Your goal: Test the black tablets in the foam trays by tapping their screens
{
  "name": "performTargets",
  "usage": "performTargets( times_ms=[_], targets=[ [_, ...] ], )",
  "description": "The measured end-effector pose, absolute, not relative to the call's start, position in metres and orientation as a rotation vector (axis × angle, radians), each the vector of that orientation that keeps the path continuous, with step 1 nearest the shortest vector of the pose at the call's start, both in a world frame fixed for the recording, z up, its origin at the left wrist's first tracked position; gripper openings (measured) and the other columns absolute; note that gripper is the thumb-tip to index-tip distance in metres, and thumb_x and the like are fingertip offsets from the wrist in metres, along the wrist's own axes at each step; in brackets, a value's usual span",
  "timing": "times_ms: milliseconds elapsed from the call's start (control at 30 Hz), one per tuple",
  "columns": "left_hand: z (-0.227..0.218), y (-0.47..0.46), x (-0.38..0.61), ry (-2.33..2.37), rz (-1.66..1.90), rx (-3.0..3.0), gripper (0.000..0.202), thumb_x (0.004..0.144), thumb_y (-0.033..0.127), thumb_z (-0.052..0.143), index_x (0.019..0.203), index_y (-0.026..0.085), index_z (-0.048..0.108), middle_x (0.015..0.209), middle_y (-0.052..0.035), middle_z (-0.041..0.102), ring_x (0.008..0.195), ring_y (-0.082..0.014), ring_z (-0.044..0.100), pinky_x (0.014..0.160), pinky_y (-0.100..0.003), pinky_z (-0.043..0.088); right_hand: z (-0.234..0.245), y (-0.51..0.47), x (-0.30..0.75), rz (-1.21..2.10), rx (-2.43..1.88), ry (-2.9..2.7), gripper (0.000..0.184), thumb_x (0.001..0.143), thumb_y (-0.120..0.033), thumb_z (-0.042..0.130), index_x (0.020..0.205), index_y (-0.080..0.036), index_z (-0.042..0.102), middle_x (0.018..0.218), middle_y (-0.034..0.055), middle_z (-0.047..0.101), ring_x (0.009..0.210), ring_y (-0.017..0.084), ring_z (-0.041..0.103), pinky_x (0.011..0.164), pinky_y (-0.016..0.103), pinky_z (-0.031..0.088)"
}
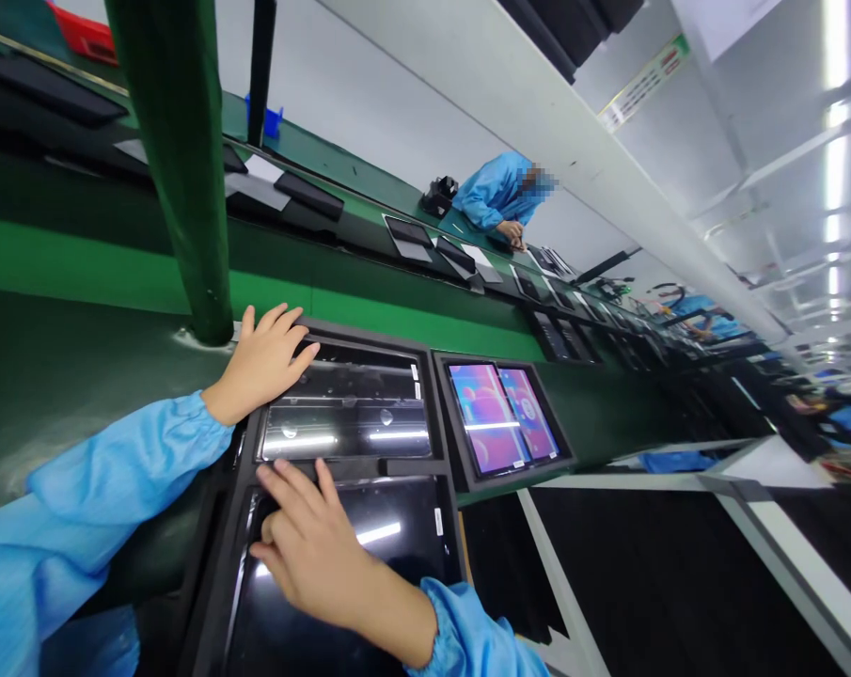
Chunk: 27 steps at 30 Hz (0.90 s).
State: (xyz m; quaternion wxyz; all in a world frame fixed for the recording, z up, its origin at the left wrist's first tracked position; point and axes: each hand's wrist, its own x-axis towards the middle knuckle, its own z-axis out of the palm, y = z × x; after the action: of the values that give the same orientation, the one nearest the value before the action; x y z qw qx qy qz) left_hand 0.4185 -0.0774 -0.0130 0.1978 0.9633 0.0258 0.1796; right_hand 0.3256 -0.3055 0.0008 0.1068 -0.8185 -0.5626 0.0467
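My left hand (pixel 264 362) lies flat, fingers spread, on the upper left corner of a black tray (pixel 425 371) that holds a dark, glossy tablet (pixel 347 414). My right hand (pixel 310 545) rests with fingers stretched out on the top edge of a second dark tablet (pixel 397 545) in the tray nearer to me. Neither hand holds anything. Both arms wear light blue sleeves. Just right of these sits a third tray with a lit tablet (pixel 502 417) showing a pink and purple picture.
A green conveyor belt (pixel 79 263) runs behind the trays, carrying several dark tablets. A green post (pixel 178 169) stands by my left hand. A person in a blue coat (pixel 499 193) works farther along. A white-framed black bench (pixel 679 564) lies at right.
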Motion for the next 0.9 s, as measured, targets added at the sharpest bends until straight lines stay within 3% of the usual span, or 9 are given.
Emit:
performTargets(
  times_ms=[133,333,500,600,700,800,900],
  targets=[
    [-0.014,-0.076,0.419,0.061,0.475,2.67,0.049,0.099,0.046,0.032,0.12,0.017,0.066,0.149,-0.0156,0.048,0.144,-0.0354,0.034,0.119,-0.068,0.018,0.0,-0.311,0.328,0.061,-2.498,-1.573,0.055,0.089,-0.06,0.062,0.125,-0.018,0.061,0.159,0.0176,0.039,0.152,0.036,0.023,0.118,0.067,0.021],
    [-0.011,-0.076,0.415,0.053,0.453,2.668,0.048,0.099,0.046,0.032,0.12,0.017,0.065,0.149,-0.0155,0.048,0.144,-0.036,0.034,0.119,-0.066,0.019,0.002,-0.31,0.326,0.047,-2.518,-1.609,0.048,0.094,-0.059,0.056,0.118,-0.017,0.064,0.157,0.0128,0.044,0.152,0.031,0.024,0.121,0.06,0.022],
    [-0.008,-0.076,0.412,0.003,0.44,2.705,0.053,0.102,0.046,0.029,0.12,0.009,0.062,0.147,-0.0199,0.046,0.143,-0.0385,0.033,0.114,-0.068,0.024,0.006,-0.305,0.322,-0.066,-2.573,-1.658,0.05,0.098,-0.061,0.045,0.109,-0.017,0.066,0.156,0.0092,0.045,0.152,0.028,0.023,0.125,0.054,0.012],
    [-0.006,-0.077,0.41,0.004,0.443,2.702,0.052,0.103,0.046,0.029,0.12,0.009,0.062,0.147,-0.0205,0.047,0.143,-0.0392,0.033,0.114,-0.068,0.024,0.01,-0.31,0.323,-0.078,-2.551,-1.634,0.051,0.098,-0.062,0.045,0.116,-0.018,0.065,0.155,0.0097,0.046,0.152,0.028,0.024,0.126,0.053,0.01],
    [-0.004,-0.078,0.409,0.01,0.424,2.692,0.053,0.103,0.046,0.027,0.123,0.009,0.061,0.147,-0.0196,0.046,0.143,-0.0383,0.032,0.115,-0.067,0.023,0.02,-0.324,0.333,-0.007,-2.482,-1.52,0.048,0.097,-0.056,0.052,0.127,-0.02,0.062,0.151,0.0103,0.051,0.149,0.025,0.033,0.126,0.048,0.014],
    [-0.007,-0.076,0.41,-0.011,0.444,2.676,0.055,0.103,0.047,0.026,0.124,0.01,0.061,0.147,-0.0182,0.047,0.144,-0.0368,0.033,0.117,-0.064,0.023,0.03,-0.347,0.354,-0.045,-2.429,-1.273,0.037,0.1,-0.041,0.051,0.128,-0.021,0.063,0.145,0.0102,0.057,0.143,0.022,0.042,0.125,0.047,0.02],
    [-0.014,-0.072,0.413,-0.088,0.507,2.623,0.053,0.101,0.049,0.028,0.12,0.016,0.064,0.145,-0.0151,0.05,0.143,-0.0356,0.035,0.118,-0.06,0.025,0.033,-0.37,0.378,-0.081,-2.413,-1.078,0.034,0.102,-0.033,0.046,0.126,-0.023,0.067,0.151,0.0091,0.051,0.149,0.024,0.033,0.122,0.051,0.027]
  ],
)
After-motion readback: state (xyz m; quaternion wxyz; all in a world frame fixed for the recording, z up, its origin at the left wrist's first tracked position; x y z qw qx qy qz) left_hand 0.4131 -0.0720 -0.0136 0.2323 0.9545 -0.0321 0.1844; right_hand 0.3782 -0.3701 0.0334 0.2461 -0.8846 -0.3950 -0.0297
